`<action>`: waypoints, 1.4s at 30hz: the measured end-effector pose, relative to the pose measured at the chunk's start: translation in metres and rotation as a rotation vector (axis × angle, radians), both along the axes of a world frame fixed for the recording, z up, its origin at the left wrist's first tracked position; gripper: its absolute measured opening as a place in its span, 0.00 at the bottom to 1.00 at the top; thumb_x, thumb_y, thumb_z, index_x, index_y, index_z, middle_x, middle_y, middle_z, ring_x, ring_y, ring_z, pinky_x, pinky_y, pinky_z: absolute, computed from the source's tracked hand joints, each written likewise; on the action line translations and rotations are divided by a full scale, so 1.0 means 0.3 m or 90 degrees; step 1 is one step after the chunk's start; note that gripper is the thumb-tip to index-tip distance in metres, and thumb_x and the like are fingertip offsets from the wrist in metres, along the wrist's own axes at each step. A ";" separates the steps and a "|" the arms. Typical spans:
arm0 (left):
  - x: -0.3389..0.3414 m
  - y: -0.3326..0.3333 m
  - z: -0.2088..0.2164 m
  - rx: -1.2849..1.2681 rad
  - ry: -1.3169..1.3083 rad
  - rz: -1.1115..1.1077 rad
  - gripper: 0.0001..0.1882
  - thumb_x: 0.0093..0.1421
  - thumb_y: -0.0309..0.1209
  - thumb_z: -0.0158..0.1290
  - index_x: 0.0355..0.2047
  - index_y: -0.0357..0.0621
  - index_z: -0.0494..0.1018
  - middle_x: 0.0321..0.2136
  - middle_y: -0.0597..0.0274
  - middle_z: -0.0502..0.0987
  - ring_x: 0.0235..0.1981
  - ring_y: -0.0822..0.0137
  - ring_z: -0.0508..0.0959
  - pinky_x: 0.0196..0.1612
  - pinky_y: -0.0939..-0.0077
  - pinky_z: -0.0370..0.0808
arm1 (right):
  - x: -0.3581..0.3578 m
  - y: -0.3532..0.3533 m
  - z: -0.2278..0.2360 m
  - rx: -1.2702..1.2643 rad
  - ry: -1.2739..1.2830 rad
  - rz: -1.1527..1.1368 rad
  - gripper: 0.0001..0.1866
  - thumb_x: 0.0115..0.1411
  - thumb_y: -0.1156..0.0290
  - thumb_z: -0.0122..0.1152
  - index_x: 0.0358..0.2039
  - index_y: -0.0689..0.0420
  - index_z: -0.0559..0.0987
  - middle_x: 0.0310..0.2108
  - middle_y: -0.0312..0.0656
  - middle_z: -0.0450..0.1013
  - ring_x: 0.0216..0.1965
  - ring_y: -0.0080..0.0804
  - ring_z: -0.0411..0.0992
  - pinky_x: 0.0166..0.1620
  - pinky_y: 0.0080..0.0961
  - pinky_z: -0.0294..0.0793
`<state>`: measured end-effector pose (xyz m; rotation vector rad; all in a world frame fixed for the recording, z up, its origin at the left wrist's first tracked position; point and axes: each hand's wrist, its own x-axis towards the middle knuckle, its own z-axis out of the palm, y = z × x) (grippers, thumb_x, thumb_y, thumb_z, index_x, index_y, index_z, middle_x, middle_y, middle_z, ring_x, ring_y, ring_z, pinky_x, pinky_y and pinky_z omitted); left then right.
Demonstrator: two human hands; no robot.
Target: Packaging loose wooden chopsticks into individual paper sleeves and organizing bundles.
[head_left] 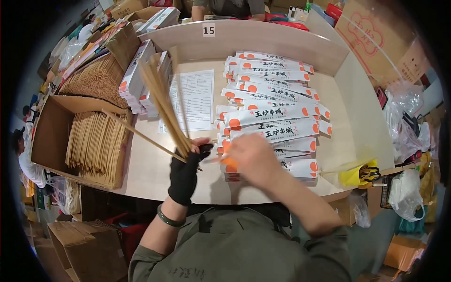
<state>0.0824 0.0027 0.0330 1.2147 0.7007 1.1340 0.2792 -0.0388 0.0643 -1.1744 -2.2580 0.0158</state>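
Note:
My left hand (184, 176), in a black fingerless glove, is closed around several long thin wooden sticks (165, 108) like chopsticks. They rise from the fist toward the far left, and one splays out lower to the left. Close beside it on the right, my right hand (257, 160) is smeared by motion, with a blurred orange patch at its fingertips. Whether it grips anything cannot be made out. Under and beyond it lies a pile of long white paper sleeves (277, 113) with orange dots and dark print.
At the left stands an open cardboard box (42, 141) of wooden sticks (94, 145), with more sticks (94, 80) behind. A printed sheet (202, 94) and bundled white sleeves (137, 70) lie near it. Scissors (371, 174) sit in a yellow holder (350, 176) at right. Raised panels edge the table.

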 end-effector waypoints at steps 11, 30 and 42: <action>-0.096 0.010 -0.079 -0.178 0.209 0.191 0.10 0.60 0.32 0.53 0.35 0.35 0.75 0.22 0.64 0.77 0.18 0.82 0.66 0.22 0.85 0.62 | 0.048 -0.168 -0.189 0.030 -0.026 -0.083 0.05 0.47 0.78 0.63 0.24 0.61 0.74 0.25 0.39 0.67 0.27 0.35 0.68 0.29 0.29 0.67; -0.370 -0.011 0.021 0.009 0.517 0.041 0.07 0.56 0.28 0.59 0.29 0.37 0.75 0.21 0.70 0.73 0.26 0.77 0.71 0.31 0.80 0.70 | 0.146 -0.121 -0.045 -0.405 0.398 -0.209 0.12 0.49 0.74 0.70 0.23 0.60 0.72 0.25 0.34 0.64 0.25 0.23 0.62 0.30 0.20 0.64; 0.003 0.029 0.030 -0.129 -0.026 0.050 0.09 0.65 0.34 0.48 0.34 0.41 0.68 0.35 0.60 0.74 0.30 0.72 0.72 0.32 0.78 0.71 | 0.061 -0.014 -0.015 0.059 -0.030 -0.133 0.16 0.46 0.67 0.65 0.35 0.60 0.77 0.30 0.41 0.69 0.33 0.37 0.69 0.36 0.34 0.68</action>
